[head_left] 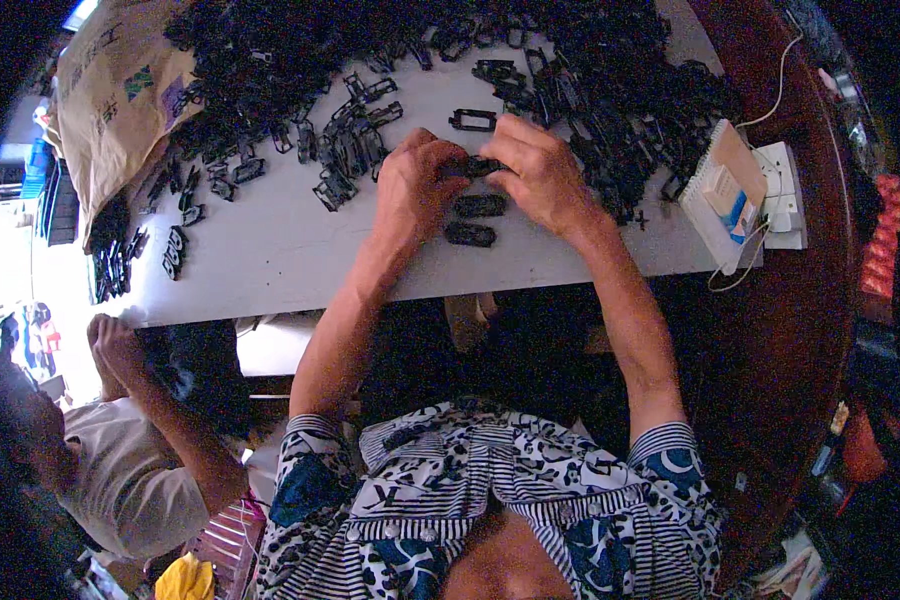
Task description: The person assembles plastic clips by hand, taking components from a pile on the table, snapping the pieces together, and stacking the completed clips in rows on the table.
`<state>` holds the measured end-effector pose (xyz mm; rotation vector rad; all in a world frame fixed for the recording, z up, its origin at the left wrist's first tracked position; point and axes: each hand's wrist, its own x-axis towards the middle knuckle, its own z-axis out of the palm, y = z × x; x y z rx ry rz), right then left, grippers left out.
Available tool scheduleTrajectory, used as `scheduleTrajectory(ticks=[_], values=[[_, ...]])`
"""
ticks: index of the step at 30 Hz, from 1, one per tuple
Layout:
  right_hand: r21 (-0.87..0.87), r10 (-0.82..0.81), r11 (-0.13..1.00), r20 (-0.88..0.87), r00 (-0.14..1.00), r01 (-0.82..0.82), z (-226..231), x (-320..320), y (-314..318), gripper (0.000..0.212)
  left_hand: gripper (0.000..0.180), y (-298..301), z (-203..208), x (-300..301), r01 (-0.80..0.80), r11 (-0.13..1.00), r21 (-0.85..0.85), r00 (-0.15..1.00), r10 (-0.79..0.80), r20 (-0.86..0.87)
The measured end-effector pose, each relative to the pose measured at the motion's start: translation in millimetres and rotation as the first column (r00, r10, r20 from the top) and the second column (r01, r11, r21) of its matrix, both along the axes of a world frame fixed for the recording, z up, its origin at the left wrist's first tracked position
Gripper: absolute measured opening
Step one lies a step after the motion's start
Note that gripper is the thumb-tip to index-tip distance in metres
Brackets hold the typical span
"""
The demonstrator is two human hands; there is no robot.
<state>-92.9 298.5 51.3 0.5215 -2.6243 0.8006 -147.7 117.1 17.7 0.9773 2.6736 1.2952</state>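
Note:
Between my two hands is a small black plastic part (482, 166), partly covered by my fingers. My left hand (420, 185) grips its left end with fingers bent and thumb pressed in. At the other end, the thumb and fingers of my right hand (542, 175) pinch it. Just beyond them lies a black rectangular frame (473, 120) with an open middle. Nearer to me, two black oblong parts, an upper one (479, 206) and a lower one (470, 235), lie in a row on the white table (370, 275).
A large heap of black plastic parts (300, 60) covers the table's far side, with loose ones spilling nearer. A brown sack (110, 120) stands far left. At right are a spiral notepad (725, 190), a white power strip (785, 195) and cables. Another person (150, 460) sits at left.

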Motion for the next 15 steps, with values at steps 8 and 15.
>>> scheduleTrajectory(ticks=[8,15], values=[[0.115,-0.003,0.993,0.054,0.999,-0.003,3.6,-3.4,1.0,0.030,0.030,0.2,10.4,2.1,0.011,1.000,0.011,0.997,-0.011,0.073],[0.114,0.031,0.993,0.015,0.999,-0.033,-3.5,-6.3,2.8,0.025,0.030,1.8,12.4,4.6,0.006,1.000,0.004,0.996,-0.006,0.085]])
